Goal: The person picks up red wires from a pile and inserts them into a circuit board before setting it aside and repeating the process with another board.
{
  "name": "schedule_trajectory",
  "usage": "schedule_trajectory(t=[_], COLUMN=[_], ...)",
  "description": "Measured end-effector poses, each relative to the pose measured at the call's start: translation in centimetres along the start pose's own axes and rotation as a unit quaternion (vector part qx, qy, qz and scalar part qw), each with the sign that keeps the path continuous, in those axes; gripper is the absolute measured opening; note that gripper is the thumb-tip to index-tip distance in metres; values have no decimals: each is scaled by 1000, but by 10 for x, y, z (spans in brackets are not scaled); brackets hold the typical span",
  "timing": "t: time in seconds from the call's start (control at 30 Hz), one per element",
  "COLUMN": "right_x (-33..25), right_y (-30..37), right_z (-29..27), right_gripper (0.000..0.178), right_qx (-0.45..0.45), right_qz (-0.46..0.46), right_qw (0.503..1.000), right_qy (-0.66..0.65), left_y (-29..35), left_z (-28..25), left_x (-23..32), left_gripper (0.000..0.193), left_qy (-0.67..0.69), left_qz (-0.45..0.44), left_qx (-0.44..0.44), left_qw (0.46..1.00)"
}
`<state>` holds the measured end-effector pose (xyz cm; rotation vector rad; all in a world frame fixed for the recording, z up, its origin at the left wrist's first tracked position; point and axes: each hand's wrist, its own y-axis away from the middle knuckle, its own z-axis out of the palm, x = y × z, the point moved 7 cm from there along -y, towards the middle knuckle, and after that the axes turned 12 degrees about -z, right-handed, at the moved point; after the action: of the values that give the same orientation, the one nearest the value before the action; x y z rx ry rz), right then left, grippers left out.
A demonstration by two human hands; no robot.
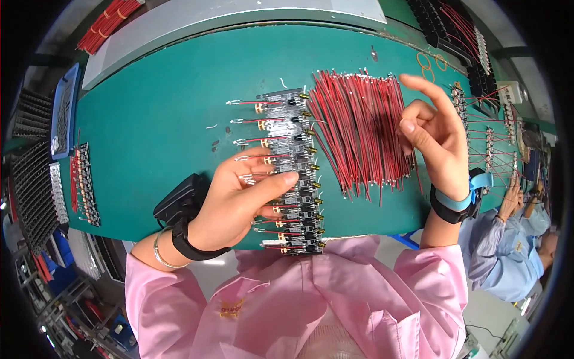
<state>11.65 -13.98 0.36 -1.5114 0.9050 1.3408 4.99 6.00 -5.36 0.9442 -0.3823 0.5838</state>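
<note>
My left hand (239, 200) grips a long, dark strip of joined circuit boards (292, 143), thumb on top and fingers beneath. Short red leads with bare ends stick out from the strip's left side, and small gold-and-black cylindrical parts line its right side. Beside it, to the right, lies a wide pile of red and black wires (362, 128) with stripped ends. My right hand (439, 140) hovers at the pile's right edge, index finger stretched out and the other fingers loosely bent. Nothing shows between its fingers.
The green work mat (155, 113) has small scraps on it. Rubber bands (426, 63) lie at the far right. A blue tray (64, 113) and another board strip (86, 182) are at the left. A black device (182, 197) sits by my left wrist. A co-worker (508, 257) works at right.
</note>
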Motion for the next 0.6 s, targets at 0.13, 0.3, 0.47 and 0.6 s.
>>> schedule_trajectory(t=[0.13, 0.3, 0.47, 0.6], right_x=[-7, -24, -15, -3], right_y=[2, 0, 3, 3], right_z=[6, 31, 46, 53], right_gripper=[26, 19, 17, 16], right_qx=[-4, -40, -15, 17], right_qz=[4, -63, -63, 5], right_qw=[1000, 993, 998, 1000], right_qy=[-30, -93, -12, 4], left_y=[-1, 1, 4, 4], left_z=[-5, 1, 3, 6], left_x=[-5, -7, -10, -13], left_gripper=[20, 23, 25, 25], left_qy=[-39, -36, -61, -68], left_qz=[-2, 3, -18, -12], left_qx=[11, -3, -20, -33], left_qw=[999, 999, 998, 997])
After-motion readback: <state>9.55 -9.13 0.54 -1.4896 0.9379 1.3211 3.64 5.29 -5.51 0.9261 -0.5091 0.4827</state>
